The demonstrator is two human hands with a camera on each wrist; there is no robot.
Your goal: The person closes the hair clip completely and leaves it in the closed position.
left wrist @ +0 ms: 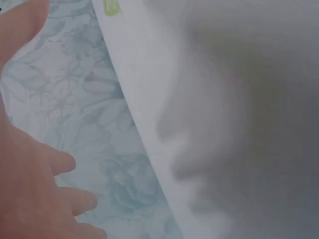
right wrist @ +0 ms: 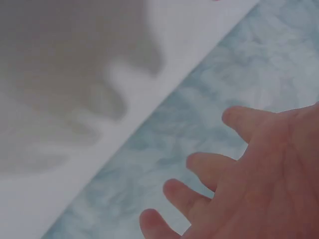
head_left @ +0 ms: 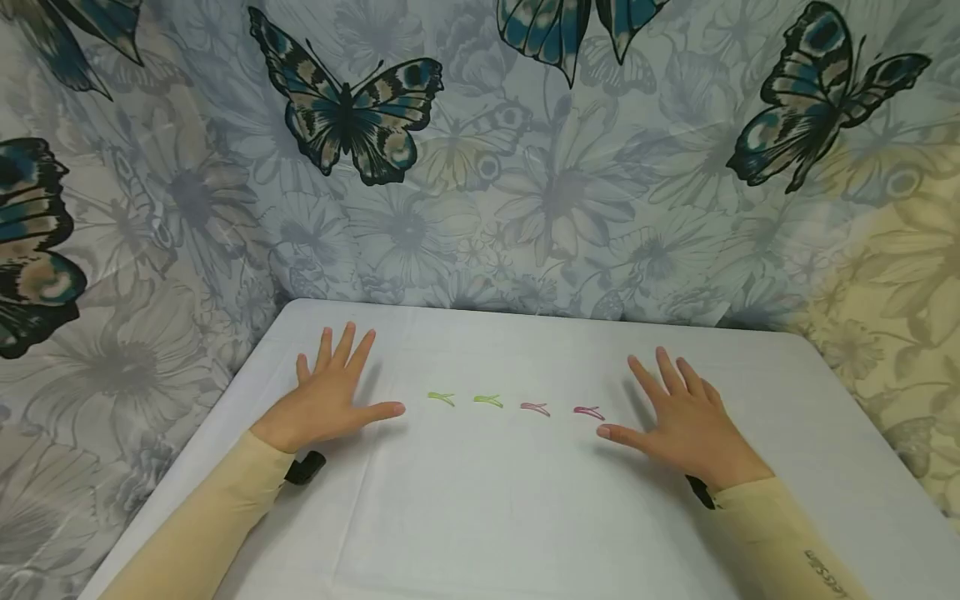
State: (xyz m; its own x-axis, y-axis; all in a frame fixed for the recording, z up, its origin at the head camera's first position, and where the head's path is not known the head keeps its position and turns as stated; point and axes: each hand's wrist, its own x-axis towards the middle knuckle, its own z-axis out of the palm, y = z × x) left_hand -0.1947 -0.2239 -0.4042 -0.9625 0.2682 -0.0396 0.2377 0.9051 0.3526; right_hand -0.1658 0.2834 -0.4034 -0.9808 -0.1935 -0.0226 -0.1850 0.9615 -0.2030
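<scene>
Four is too many to count here, so several small forked hair clips lie in a row across the white table: a green hair clip at the left, another green hair clip, a pink hair clip and a darker pink hair clip at the right. My left hand, fingers spread, hovers left of the row, its thumb pointing at the nearest green clip. On the other side my right hand is spread too, thumb tip close to the darker pink clip. Both hands hold nothing.
A white cloth covers the table, whose far edge meets a hanging fabric printed with flowers and butterflies. Dark wrist cameras show under both wrists. Each hand casts a shadow on the cloth.
</scene>
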